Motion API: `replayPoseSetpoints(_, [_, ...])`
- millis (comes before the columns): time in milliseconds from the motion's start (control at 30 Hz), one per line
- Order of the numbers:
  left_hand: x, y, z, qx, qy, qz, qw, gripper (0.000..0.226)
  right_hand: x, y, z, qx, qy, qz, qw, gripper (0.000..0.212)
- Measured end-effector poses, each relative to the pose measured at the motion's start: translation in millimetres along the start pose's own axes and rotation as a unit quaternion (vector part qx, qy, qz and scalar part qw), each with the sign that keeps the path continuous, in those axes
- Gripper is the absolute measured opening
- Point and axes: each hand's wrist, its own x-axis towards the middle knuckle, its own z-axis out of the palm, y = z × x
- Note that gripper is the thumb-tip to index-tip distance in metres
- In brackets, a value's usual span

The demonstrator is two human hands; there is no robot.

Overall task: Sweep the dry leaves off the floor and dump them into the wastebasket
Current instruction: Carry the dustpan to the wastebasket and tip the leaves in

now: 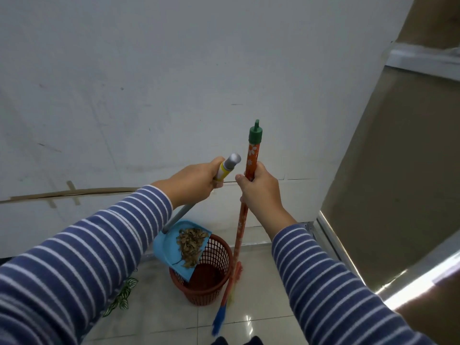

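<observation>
We hold the dustpan [164, 245] tilted over the wastebasket [211, 292] so the leaves [190, 247] can slide in, left fingers [211, 189] clenched round its handle, right fingers [242, 180] gripping the broom [242, 220] aside.

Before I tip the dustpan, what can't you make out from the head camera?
Head view:
1. Inside of the wastebasket: dark and partly covered by the dustpan; contents unclear.
2. The floor at left: hidden by the left sleeve, so leftover leaves cannot be ruled out.
3. Head of the broom: blurred, bristle shape unclear.
</observation>
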Motion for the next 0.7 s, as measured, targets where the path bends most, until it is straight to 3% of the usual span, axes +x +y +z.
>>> replayPoseSetpoints(400, [-13, 14, 11, 0.009, -0.018, 0.029, 0.999, 0.025, -6, 2, -5, -0.002, -0.003, -0.002, 1.000, 0.016])
replayPoseSetpoints(567, [-22, 23, 15, 0.014, -0.039, 0.060, 0.997, 0.027, -10, 5, -10, 0.004, -0.008, 0.015, 1.000, 0.009])
replayPoseSetpoints(700, [-31, 30, 17, 0.024, -0.042, 0.094, 0.994, 0.041, -13, 7, -13, -0.012, -0.008, 0.005, 1.000, 0.013])
